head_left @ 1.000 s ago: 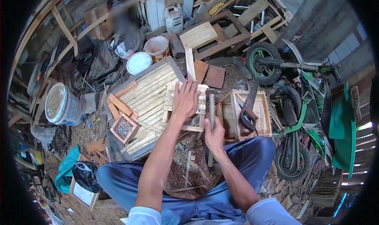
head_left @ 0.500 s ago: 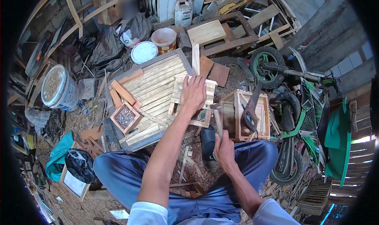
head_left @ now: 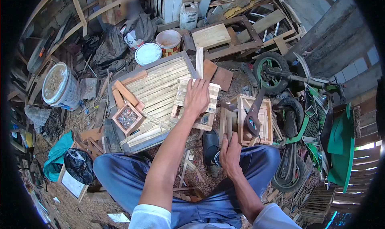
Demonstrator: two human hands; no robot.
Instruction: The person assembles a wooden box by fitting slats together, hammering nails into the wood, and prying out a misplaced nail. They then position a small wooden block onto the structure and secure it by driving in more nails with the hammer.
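My left hand (head_left: 197,96) lies on top of a small wooden frame (head_left: 183,93) with slats nailed across it, its fingers stretched toward the far edge. That frame rests on the right end of a slatted wooden panel (head_left: 160,84) with a grey border. My right hand (head_left: 230,154) is wrapped around the wooden handle of a hammer (head_left: 229,124), raised to the right of the frame. Motion blurs the hammer's head. Behind the hammer stands an open wooden box (head_left: 266,112) with a handsaw (head_left: 253,118) leaning across it.
A small box of nails (head_left: 127,118) and wood offcuts (head_left: 126,93) lie on the panel's left part. Buckets (head_left: 60,84) and a white jug (head_left: 189,15) stand beyond. On the right is a green child-size motorbike (head_left: 296,136). Scrap wood and shavings cover the ground.
The hammer has swung away from the small frame, up and to the right, with my right hand still around its handle. My left hand stays on the frame.
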